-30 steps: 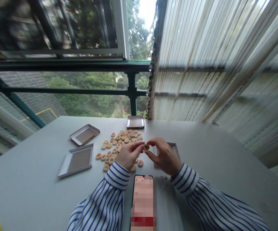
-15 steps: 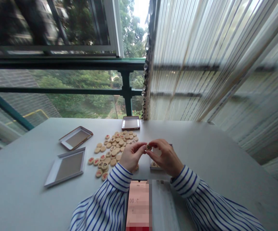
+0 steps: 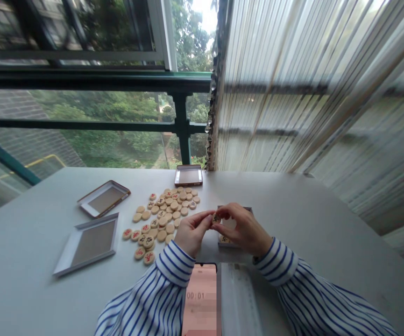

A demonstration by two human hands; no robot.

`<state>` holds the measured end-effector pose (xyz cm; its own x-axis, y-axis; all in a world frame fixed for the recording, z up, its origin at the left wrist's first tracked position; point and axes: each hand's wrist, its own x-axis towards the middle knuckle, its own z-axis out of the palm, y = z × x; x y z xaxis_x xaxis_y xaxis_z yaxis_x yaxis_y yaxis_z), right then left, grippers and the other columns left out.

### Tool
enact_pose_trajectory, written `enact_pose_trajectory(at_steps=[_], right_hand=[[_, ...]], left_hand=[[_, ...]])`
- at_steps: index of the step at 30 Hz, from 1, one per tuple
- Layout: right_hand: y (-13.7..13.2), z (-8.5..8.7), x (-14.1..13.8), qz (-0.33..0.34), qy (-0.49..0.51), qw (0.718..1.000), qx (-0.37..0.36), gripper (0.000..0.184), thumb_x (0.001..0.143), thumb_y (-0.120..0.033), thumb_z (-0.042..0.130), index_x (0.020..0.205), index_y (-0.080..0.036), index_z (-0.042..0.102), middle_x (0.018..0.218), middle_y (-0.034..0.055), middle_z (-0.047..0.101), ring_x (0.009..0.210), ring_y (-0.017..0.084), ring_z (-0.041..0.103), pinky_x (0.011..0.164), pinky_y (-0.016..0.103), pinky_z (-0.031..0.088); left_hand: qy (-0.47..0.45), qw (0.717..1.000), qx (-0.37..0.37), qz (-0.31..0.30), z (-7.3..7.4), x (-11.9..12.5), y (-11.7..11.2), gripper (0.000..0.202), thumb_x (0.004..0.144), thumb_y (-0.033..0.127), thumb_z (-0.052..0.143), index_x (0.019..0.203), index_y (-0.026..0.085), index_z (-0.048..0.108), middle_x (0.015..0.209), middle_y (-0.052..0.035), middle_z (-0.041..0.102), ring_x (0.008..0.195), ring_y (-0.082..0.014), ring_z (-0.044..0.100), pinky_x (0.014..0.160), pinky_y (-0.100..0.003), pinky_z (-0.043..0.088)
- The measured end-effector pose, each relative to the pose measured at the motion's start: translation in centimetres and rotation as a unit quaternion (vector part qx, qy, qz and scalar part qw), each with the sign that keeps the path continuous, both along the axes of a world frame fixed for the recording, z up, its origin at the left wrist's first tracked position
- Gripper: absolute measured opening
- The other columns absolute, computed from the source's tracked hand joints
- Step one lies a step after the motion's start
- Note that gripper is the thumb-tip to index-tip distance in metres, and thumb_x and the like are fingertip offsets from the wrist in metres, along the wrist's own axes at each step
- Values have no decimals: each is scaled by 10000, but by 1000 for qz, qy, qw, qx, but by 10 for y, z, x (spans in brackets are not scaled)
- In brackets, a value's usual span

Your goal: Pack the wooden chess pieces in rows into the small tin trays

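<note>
Between my two hands, a round wooden Chinese chess piece (image 3: 216,218) with a dark character is held up on its edge. My left hand (image 3: 192,232) pinches it from the left with thumb and forefinger. From the right, the thumb and fingers of my right hand (image 3: 242,228) close on the same piece. Below my right hand lies a shallow box (image 3: 223,245), mostly covered, with a few pieces (image 3: 224,239) showing at its near end. Left of my hands spreads a loose heap of wooden pieces (image 3: 163,221), some with red or black characters and others plain side up.
Two open trays, a brown-rimmed one (image 3: 128,192) and a grey one (image 3: 82,268), lie at the left. A small brown-edged lid (image 3: 188,184) sits at the back. A phone (image 3: 200,280) and a translucent plastic item (image 3: 240,298) lie near me. Windows and a string curtain (image 3: 258,116) stand beyond.
The view has shifted slightly, so the heap and trays appear a little farther left. Both hands stay together at the piece, which has turned slightly. The phone's display has changed.
</note>
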<state>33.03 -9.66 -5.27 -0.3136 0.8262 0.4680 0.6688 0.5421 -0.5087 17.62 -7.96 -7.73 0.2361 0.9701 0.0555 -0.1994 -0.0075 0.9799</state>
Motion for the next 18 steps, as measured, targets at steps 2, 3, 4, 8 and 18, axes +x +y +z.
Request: enact_pose_trajectory(at_steps=[2, 3, 4, 8, 18], right_hand=[[0, -1, 1, -1, 7, 1000, -17, 166, 747, -282, 589, 876, -183, 556, 780, 28, 578, 734, 143, 516, 668, 283, 415], [1, -1, 1, -1, 12, 1000, -27, 159, 746, -272, 589, 873, -183, 557, 774, 22, 579, 724, 137, 515, 660, 278, 414], [1, -2, 2, -1, 17, 999, -36, 154, 741, -267, 593, 864, -182, 557, 764, 16, 579, 712, 132, 515, 651, 271, 414], [2, -3, 3, 3, 41, 997, -67, 133, 735, -267, 601, 826, -179, 560, 733, 0, 584, 674, 115, 513, 618, 251, 407], [3, -1, 4, 5, 57, 992, -110, 139, 791, -294, 542, 812, -165, 592, 718, 8, 610, 646, 105, 518, 601, 235, 396]], left_hand=[[10, 1000, -1, -3, -2, -1, 0, 319, 677, 319, 639, 906, 99, 672, 830, -86, 697, 726, -169, 641, 717, -289, 527], [16, 1000, 3, -9, -3, -1, 1, 319, 686, 322, 631, 914, 102, 671, 837, -85, 695, 727, -166, 639, 715, -286, 525], [23, 1000, 9, -13, -4, -1, 1, 317, 697, 325, 622, 922, 107, 670, 848, -85, 693, 732, -164, 636, 715, -283, 523], [60, 997, 30, -28, -8, -3, 1, 305, 728, 319, 595, 949, 123, 669, 849, -84, 687, 725, -154, 621, 708, -276, 511], [72, 996, 33, -46, -4, -4, -2, 283, 725, 300, 600, 940, 133, 673, 789, -71, 679, 651, -129, 602, 654, -258, 500]])
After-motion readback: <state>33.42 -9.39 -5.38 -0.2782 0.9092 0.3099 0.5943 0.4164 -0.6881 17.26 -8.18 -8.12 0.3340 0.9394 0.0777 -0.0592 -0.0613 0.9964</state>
